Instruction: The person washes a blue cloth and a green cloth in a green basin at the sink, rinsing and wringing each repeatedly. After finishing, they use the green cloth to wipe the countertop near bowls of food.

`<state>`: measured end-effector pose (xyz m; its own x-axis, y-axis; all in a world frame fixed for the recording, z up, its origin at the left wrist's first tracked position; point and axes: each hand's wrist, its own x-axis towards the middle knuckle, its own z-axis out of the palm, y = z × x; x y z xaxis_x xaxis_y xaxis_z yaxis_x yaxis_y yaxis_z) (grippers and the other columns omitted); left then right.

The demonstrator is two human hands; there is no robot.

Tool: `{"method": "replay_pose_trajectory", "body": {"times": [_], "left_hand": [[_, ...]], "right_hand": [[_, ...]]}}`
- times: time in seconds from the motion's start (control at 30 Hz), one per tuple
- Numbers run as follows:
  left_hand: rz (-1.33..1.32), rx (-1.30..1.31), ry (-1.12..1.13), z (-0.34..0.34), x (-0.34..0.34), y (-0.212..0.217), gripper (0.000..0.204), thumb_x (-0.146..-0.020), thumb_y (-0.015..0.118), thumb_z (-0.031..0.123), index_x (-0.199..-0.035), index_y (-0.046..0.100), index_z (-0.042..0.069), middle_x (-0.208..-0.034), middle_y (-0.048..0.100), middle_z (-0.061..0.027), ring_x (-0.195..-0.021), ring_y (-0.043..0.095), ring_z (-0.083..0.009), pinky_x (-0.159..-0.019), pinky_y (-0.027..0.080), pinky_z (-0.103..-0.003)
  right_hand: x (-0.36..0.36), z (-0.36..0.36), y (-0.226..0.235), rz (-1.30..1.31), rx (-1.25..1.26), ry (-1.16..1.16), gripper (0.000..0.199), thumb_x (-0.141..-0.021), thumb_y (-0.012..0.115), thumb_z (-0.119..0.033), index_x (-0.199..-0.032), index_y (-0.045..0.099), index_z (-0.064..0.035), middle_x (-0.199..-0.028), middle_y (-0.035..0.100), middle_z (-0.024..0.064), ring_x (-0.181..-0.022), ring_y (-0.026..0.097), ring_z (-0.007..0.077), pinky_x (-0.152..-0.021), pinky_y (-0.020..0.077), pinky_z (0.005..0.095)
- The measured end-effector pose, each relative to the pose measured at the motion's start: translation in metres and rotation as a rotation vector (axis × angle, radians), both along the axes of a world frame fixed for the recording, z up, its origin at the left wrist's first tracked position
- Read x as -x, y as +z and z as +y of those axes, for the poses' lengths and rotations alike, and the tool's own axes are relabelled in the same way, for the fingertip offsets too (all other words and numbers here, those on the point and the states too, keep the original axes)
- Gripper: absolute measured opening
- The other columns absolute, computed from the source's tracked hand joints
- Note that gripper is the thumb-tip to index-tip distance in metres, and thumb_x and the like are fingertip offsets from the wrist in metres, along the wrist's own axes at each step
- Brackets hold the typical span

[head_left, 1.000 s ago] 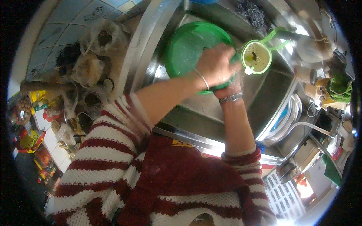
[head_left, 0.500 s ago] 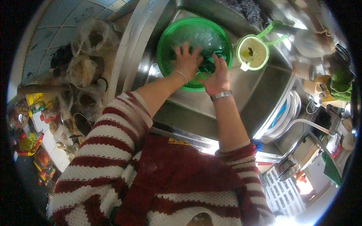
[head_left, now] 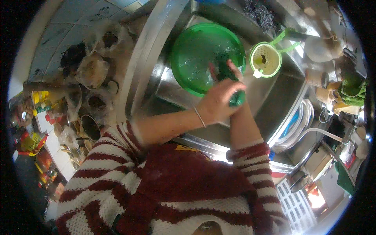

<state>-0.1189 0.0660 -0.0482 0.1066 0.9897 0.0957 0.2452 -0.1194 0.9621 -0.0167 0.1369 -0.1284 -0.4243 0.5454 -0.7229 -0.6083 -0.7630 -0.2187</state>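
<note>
A round green basin with water in it stands in the steel sink. At its near right side, my two hands are pressed together round a wet, dark green bundle that looks like leafy greens. My left hand wraps over the near end, where a shiny green piece pokes out beside the knuckles. My right hand lies partly behind it, its fingers showing round the bundle's far part. The left hand covers the right wrist and much of the right palm. Motion blurs the fingers somewhat.
Right of the basin, a light green strainer with bits of leaf sits against the sink wall. Steel scrubbing wool lies at the back. A coiled white hose is at the right, and plastic bags crowd the left counter.
Both hands were spread in the basin, apart. Now they have come together nearer me and to the right, closed round the green bundle lifted from the water.
</note>
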Motion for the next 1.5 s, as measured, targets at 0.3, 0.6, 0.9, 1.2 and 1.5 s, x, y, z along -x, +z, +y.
{"method": "replay_pose_trajectory", "body": {"times": [0.3,0.6,0.9,1.2,1.5], "left_hand": [[0.256,-0.212,0.057,0.061,0.01,0.004,0.031,-0.079,0.07,0.028,-0.097,0.059,0.005,-0.094,0.061,-0.0178,-0.09,0.059,-0.0364,-0.08,0.048,-0.047],[-0.531,0.45,0.276,0.075,0.065,-0.013,0.034,-0.092,0.061,0.031,-0.102,0.065,-0.001,-0.09,0.068,-0.0093,-0.079,0.061,-0.0183,-0.075,0.048,-0.034],[0.056,0.319,0.23,0.083,0.087,-0.017,0.034,-0.09,0.061,0.027,-0.103,0.063,-0.005,-0.095,0.068,-0.0157,-0.085,0.064,-0.0287,-0.08,0.049,-0.037],[0.288,0.581,0.515,0.064,0.092,-0.106,0.044,-0.074,0.072,0.011,-0.115,0.06,0.002,-0.117,0.062,-0.0175,-0.111,0.059,-0.0318,-0.096,0.046,-0.038],[0.457,0.377,0.324,0.059,0.094,-0.06,0.02,-0.08,0.067,0.021,-0.096,0.069,0.009,-0.091,0.069,-0.0184,-0.092,0.066,-0.0342,-0.082,0.051,-0.04]], "right_hand": [[-0.016,0.006,0.011,0.09,-0.265,-0.127,0.037,-0.097,0.049,-0.037,-0.122,0.051,-0.0094,-0.114,0.059,0.0118,-0.096,0.06,0.0224,-0.084,0.0524,0.0342],[0.006,-0.005,0.073,-0.146,0.112,0.037,0.052,-0.096,0.052,-0.044,-0.137,0.041,-0.014,-0.141,0.044,0.0122,-0.129,0.04,0.0377,-0.102,0.0353,0.0622],[-0.009,-0.021,0.06,-0.613,-0.112,-0.082,0.027,-0.084,0.065,-0.008,-0.109,0.054,-0.0084,-0.105,0.059,0.0086,-0.095,0.058,0.025,-0.073,0.0504,0.0409],[-0.015,-0.037,0.052,-0.806,-0.089,-0.307,0.019,-0.077,0.07,0.003,-0.09,0.059,-0.0048,-0.09,0.062,0.0077,-0.075,0.06,0.0196,-0.064,0.0508,0.0337],[-0.016,-0.041,0.096,-0.657,-0.475,-0.157,0.027,-0.088,0.051,0.002,-0.111,0.064,-0.0009,-0.111,0.064,0.0062,-0.104,0.057,0.0178,-0.092,0.0436,0.0304]]}}
